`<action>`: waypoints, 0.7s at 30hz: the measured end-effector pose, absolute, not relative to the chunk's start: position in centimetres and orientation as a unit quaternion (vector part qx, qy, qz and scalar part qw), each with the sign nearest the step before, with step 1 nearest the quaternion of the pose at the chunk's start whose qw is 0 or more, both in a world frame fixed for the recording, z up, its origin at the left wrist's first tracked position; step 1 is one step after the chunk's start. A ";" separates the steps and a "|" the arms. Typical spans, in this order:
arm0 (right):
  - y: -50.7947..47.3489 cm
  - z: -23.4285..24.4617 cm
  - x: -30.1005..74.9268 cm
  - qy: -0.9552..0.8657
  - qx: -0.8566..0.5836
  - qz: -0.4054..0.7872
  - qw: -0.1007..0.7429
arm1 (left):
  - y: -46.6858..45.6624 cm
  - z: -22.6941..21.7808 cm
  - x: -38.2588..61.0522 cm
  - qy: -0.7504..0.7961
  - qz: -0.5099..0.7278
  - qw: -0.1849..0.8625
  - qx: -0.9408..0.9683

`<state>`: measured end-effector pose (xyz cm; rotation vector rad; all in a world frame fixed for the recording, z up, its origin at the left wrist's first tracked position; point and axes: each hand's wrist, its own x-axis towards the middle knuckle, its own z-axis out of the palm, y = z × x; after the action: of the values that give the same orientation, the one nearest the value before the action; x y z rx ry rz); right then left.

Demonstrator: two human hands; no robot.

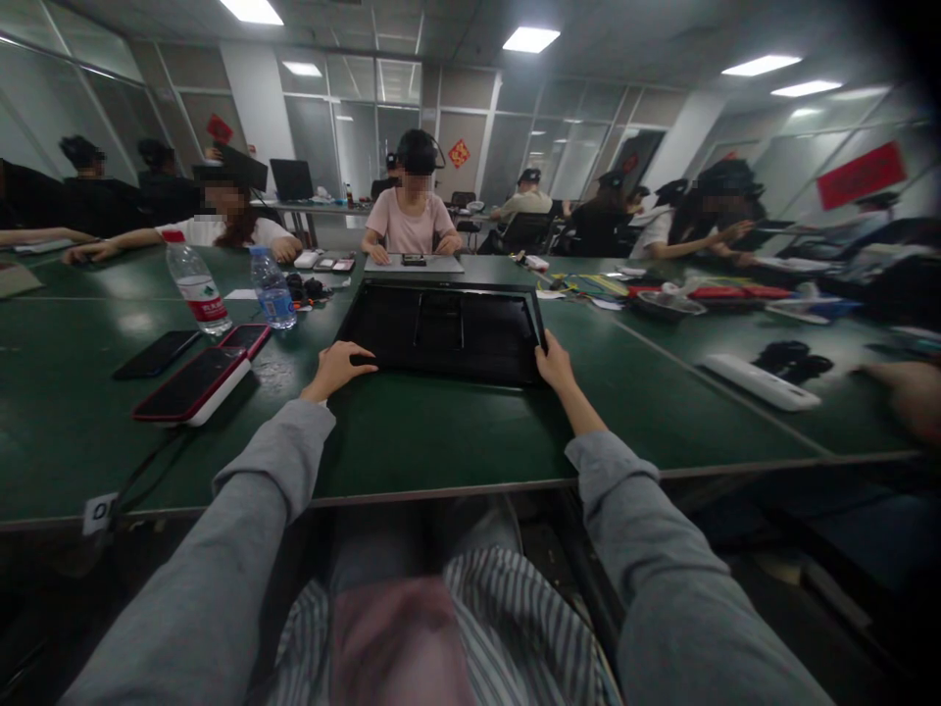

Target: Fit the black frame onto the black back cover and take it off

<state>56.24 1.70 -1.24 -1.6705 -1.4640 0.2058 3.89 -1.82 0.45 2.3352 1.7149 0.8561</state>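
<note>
A wide, shallow black panel (477,338) with a raised rim lies before me on the green table; its shape resembles a monitor's back cover. In its middle is a rectangular recess. My right hand (555,365) grips the right edge, thumb on top and the other fingers mostly hidden. At the near left corner, my left hand (342,368) has thumb and forefinger around the rim, with its other fingers out of sight. Both forearms are in grey sleeves.
Left of the panel stand two water bottles (197,284), beside phones, one on a white block (198,387). A white bar-shaped device (761,380) and a black bundle (792,361) lie to the right. Across the table sits a person in pink (412,221). A blurred hand (908,392) shows at far right.
</note>
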 end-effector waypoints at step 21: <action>3.4 -2.2 57.7 -0.573 -0.608 0.192 0.514 | -0.7 0.3 2.1 0.703 0.407 0.114 0.572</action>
<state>57.66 3.44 -2.22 -1.4625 -1.3778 0.4623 2.09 -0.70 0.25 1.6767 2.0615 1.1921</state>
